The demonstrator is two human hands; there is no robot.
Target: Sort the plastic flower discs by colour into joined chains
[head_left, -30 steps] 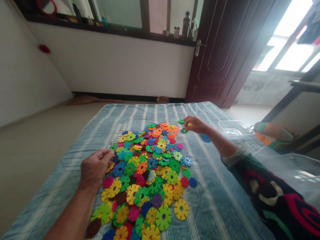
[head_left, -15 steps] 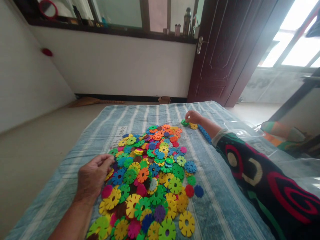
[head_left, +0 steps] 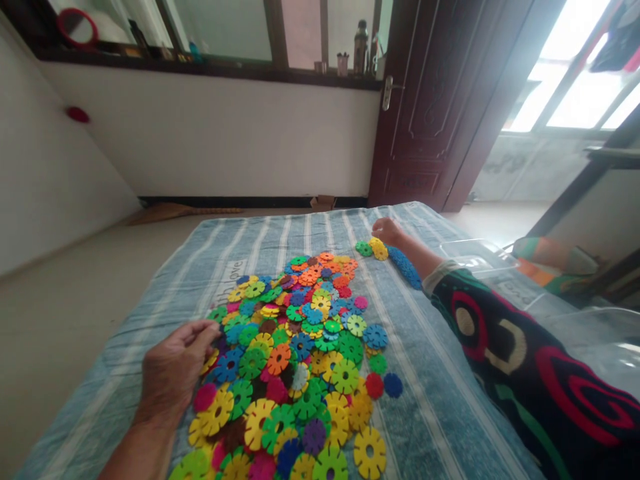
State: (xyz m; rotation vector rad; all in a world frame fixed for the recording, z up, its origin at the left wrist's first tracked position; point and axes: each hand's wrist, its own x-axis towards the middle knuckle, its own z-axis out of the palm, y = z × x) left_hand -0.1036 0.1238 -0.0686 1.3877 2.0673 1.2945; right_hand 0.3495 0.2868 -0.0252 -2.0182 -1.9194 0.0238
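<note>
A large pile of colourful notched plastic discs (head_left: 279, 359) lies on a blue striped bedcover (head_left: 175, 267). My left hand (head_left: 177, 363) rests at the pile's left edge, thumb and fingers pressed together by a dark disc; what they hold, if anything, is hidden. Beyond the pile, at the far right, my right hand (head_left: 387, 231) is above the cover with its fingers curled; their contents cannot be made out. Just in front of it are a green disc (head_left: 363, 249) and some yellow discs (head_left: 379, 249). A row of blue discs (head_left: 404, 268) lies beside my right wrist.
Clear plastic containers (head_left: 477, 257) stand on the right, partly behind my patterned sleeve (head_left: 500, 333). Loose red (head_left: 375, 385) and blue discs (head_left: 393, 385) lie right of the pile. A brown door (head_left: 425, 107) and a broom (head_left: 175, 212) are beyond the bed.
My right hand has drawn back from the green disc, which now shows fully, with the yellow discs more exposed. My left hand stays at the pile's edge. The view has shifted slightly.
</note>
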